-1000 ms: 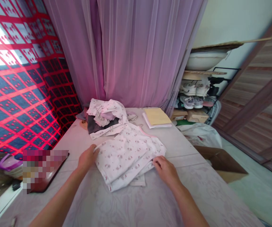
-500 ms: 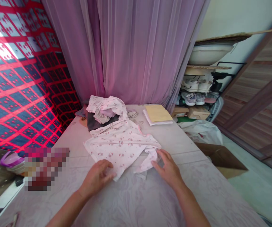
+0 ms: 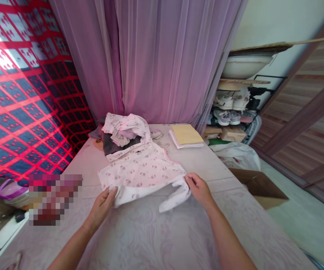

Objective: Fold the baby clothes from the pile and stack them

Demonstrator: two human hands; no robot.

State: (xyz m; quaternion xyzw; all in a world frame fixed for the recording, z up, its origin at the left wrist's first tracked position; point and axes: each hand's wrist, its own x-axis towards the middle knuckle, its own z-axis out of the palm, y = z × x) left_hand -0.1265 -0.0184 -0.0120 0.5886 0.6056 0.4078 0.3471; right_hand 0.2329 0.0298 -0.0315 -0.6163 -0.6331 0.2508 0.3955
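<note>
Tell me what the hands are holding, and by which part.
The right hand pinches the near right corner of a white pink-print garment; the left hand meets its folded near left edge, but whether it grips there cannot be told.

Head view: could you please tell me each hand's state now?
Left hand: open, touching the printed baby garment.
Right hand: closed, pinching its edge.
</note>
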